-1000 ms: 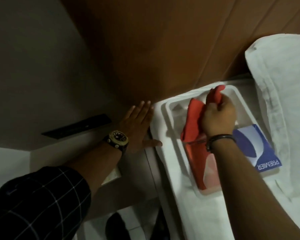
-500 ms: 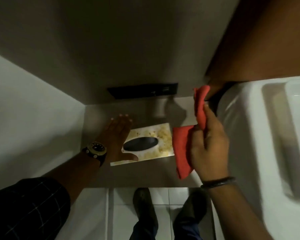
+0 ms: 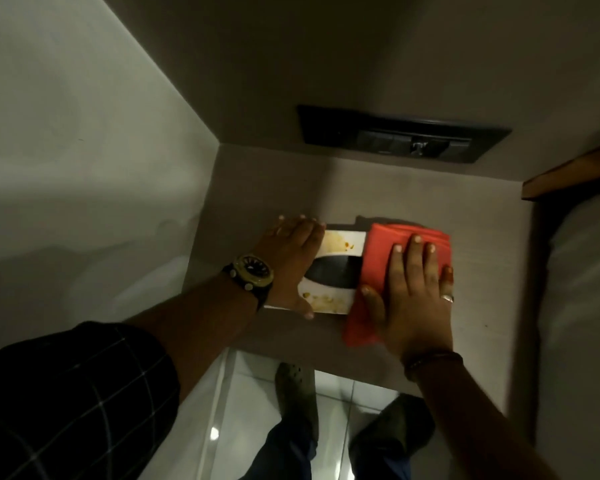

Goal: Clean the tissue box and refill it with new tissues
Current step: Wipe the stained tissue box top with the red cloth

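Tissue box (image 3: 336, 268) flat on the grey shelf (image 3: 492, 258), white lid stained yellow-brown around a dark oval slot. Left hand (image 3: 288, 251) over the box's left end, fingers straight and close together, thumb along the near edge, same hold as half a second ago. Right hand (image 3: 413, 289) no longer lifted with the red cloth (image 3: 378, 261) bunched in it: now flat on the cloth, fingers spread wide, pressing it onto the box's right end. Black switch panel (image 3: 402, 135) on the wall behind. Shoes on white floor tiles (image 3: 333, 396) below.
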`<state>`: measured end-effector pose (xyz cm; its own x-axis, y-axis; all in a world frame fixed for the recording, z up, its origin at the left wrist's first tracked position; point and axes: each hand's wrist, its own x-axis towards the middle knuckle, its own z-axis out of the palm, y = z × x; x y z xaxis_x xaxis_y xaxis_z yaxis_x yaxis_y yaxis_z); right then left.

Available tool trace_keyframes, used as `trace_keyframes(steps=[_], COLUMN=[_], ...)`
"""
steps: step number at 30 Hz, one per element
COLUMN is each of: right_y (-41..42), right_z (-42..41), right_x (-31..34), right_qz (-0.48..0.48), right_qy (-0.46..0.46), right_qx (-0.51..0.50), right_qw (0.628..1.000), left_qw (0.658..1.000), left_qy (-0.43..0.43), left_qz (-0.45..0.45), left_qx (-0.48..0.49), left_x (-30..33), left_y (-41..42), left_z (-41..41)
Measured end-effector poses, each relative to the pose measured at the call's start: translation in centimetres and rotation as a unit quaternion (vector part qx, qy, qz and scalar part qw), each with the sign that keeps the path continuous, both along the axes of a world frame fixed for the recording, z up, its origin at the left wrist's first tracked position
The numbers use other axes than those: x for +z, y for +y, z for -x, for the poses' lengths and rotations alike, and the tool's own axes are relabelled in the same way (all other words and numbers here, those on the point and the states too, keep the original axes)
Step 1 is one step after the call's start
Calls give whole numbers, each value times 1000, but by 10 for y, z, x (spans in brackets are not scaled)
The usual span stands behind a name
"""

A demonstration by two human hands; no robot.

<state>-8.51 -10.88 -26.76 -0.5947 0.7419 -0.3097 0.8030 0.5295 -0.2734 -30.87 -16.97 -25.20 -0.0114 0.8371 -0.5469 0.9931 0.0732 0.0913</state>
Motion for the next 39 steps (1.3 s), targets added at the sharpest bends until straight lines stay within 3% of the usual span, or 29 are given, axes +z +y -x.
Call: trace_keyframes(steps=[11,25,30,39], right_y=[-3,13,20,14], right_z=[31,5,-18,21], right_x=[-16,-19,-22,-22], right_qz=[-70,-77,-66,-99], right_qy=[-11,5,20,-8], right_qx=[-76,170,42,-30], right_qw=[995,982,997,995], left_qw=[998,1000,1000,1000], left_qy=[-49,-9,-10,-15], left_qz=[-21,10,8,-6], left_qx=[32,-7,-14,-13], left_x=[-11,-9,-15,-18], left_y=[-3,-4,-5,-7], left_z=[1,5,6,4])
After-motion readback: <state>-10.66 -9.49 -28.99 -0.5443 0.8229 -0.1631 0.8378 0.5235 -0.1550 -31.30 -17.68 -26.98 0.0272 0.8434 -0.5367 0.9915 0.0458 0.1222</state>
